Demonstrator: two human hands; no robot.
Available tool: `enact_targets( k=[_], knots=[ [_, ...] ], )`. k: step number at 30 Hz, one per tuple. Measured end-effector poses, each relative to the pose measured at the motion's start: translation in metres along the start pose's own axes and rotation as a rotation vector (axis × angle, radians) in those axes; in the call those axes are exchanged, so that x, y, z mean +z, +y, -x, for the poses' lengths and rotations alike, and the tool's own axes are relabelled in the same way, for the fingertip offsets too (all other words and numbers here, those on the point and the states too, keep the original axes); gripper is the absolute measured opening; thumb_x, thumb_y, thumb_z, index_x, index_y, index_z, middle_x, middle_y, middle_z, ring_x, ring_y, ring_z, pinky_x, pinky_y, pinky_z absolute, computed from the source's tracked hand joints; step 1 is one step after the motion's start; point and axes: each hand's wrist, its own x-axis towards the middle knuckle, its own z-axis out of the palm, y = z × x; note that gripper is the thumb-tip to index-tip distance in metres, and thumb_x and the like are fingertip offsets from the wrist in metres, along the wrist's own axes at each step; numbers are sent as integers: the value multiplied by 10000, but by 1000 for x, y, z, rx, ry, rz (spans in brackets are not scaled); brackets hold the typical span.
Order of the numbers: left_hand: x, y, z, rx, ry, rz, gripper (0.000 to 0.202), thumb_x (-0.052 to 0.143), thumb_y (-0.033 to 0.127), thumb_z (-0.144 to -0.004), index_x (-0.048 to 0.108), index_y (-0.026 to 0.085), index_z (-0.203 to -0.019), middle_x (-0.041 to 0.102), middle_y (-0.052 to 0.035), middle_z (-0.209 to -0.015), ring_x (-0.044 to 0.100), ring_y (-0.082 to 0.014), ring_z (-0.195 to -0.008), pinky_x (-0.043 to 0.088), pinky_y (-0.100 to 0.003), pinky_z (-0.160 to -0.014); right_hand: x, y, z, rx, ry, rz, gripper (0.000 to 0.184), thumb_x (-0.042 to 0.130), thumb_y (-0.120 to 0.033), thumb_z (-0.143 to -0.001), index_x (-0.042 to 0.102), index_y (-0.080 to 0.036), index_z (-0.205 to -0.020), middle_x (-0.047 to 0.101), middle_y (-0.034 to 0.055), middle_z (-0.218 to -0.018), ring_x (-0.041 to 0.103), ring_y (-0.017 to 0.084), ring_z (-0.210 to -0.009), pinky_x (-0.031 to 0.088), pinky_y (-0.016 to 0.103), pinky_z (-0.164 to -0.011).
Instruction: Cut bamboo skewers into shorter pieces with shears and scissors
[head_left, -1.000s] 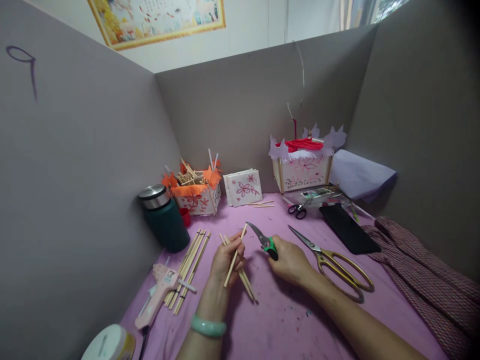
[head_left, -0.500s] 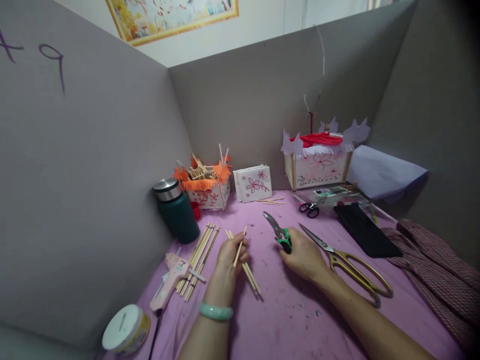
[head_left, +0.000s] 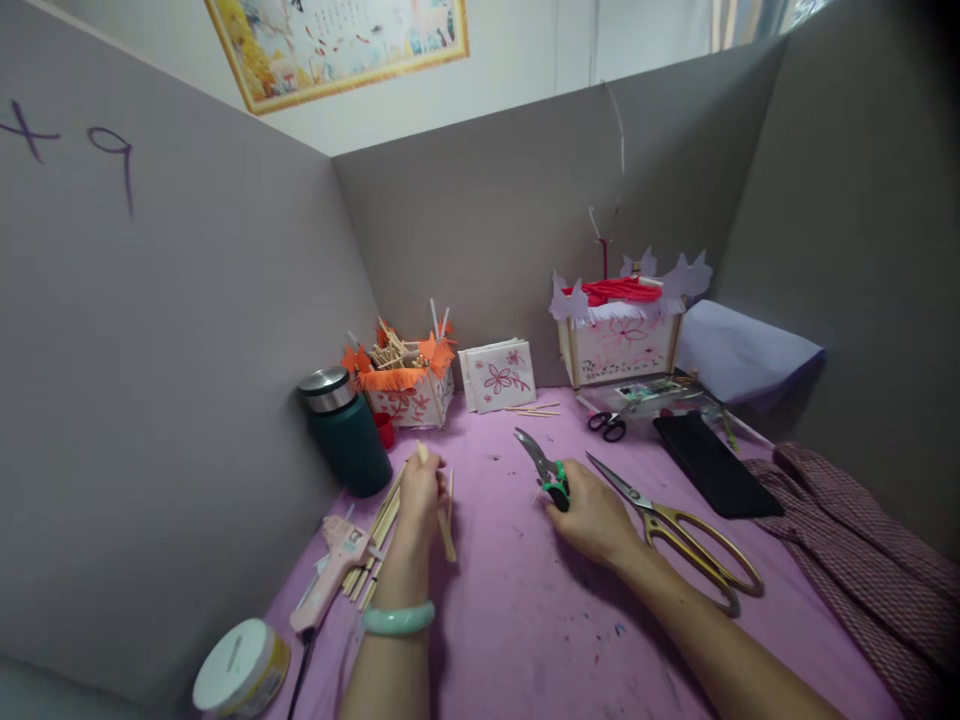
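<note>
My left hand (head_left: 421, 490), with a pale green bangle (head_left: 398, 619) on its wrist, is closed around a few thin wooden sticks (head_left: 448, 535) that poke out above and below the fingers. Beneath and left of it lie more wooden sticks (head_left: 381, 530) on the purple cloth (head_left: 517, 640), partly covered by the hand and forearm. My right hand (head_left: 589, 510) grips green-handled pruning shears (head_left: 556, 484), their curved blade pointing up and to the left. Just right of that hand rest large gold-handled scissors (head_left: 694, 545).
At left are a pink glue gun (head_left: 330, 575), a white-lidded tub (head_left: 241, 668) and a dark green bottle (head_left: 349, 435). Behind stand an orange-trimmed box of sticks (head_left: 409, 390), flower-drawn cards (head_left: 501, 378) and a purple-trimmed box (head_left: 619, 345). A black phone (head_left: 716, 465) and small scissors (head_left: 607, 425) lie right.
My left hand has moved left with its sticks, over the bundle on the cloth. My right hand still holds the pruning shears. The whole view has shifted slightly.
</note>
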Motion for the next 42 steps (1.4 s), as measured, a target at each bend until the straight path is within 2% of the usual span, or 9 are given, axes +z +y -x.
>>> enact_targets(
  k=[2, 4, 6, 8, 12, 16, 27, 36, 42],
  knots=[
    [11, 5, 7, -4, -106, 97, 76, 542, 178, -809, 572, 135, -753, 577, -16, -651, 505, -71, -472, 315, -155, -389, -2, -1, 0, 0, 3, -10, 200, 589, -271, -725, 496, -185, -881, 566, 32, -833, 484, 157, -720, 269, 248, -622],
    [21, 3, 11, -70, -257, 248, 82, 548, 145, -807, 614, 105, -833, 628, -64, -767, 602, -111, -620, 472, -208, -541, -3, -2, 0, 1, 3, -21, 208, 599, -256, -707, 496, -184, -872, 562, 29, -832, 481, 153, -714, 274, 247, -625],
    [29, -5, 10, -143, -375, 362, 132, 571, 126, -800, 627, 97, -916, 636, -62, -761, 632, -142, -686, 530, -303, -701, -4, -2, 0, -1, 7, -30, 216, 606, -268, -703, 497, -184, -871, 562, 30, -837, 485, 155, -724, 283, 246, -636],
    [34, -17, 6, -177, -417, 400, 171, 587, 123, -799, 615, 111, -967, 634, -41, -717, 633, -145, -664, 534, -360, -758, -4, -2, 0, -5, 12, -30, 213, 602, -290, -716, 498, -185, -869, 565, 35, -843, 487, 158, -731, 288, 245, -641],
    [38, -38, 0, -186, -364, 311, 144, 602, 131, -797, 580, 118, -939, 681, -91, -811, 633, -145, -612, 544, -336, -668, -1, 0, 0, 1, 0, -12, 200, 586, -310, -747, 504, -185, -880, 577, 42, -846, 484, 159, -726, 281, 245, -629],
    [40, -43, 2, -200, -311, 232, 68, 605, 149, -800, 554, 112, -826, 691, -117, -791, 602, -120, -529, 516, -261, -534, 1, 1, 0, 17, -19, 0, 210, 586, -307, -753, 519, -184, -909, 587, 46, -861, 495, 167, -752, 278, 248, -635],
    [34, -43, 6, -217, -205, 185, 75, 599, 160, -814, 580, 89, -826, 696, -148, -855, 657, -153, -579, 535, -262, -517, 4, 1, 1, 4, -16, 23, 214, 583, -323, -762, 518, -184, -912, 590, 49, -873, 508, 167, -755, 283, 249, -634],
    [33, -40, 7, -341, -235, 238, 75, 531, 171, -849, 548, 112, -806, 693, -190, -951, 689, -235, -823, 542, -326, -677, 6, 2, 1, 12, -25, 55, 213, 594, -331, -749, 505, -188, -880, 585, 45, -854, 487, 157, -716, 263, 247, -602],
    [34, -38, 9, -353, -253, 282, 113, 497, 165, -871, 560, 113, -792, 696, -159, -913, 688, -211, -768, 534, -296, -625, 5, 2, 1, -1, -23, 46, 202, 583, -312, -743, 500, -189, -881, 585, 41, -853, 491, 158, -726, 259, 246, -597]
  ],
)
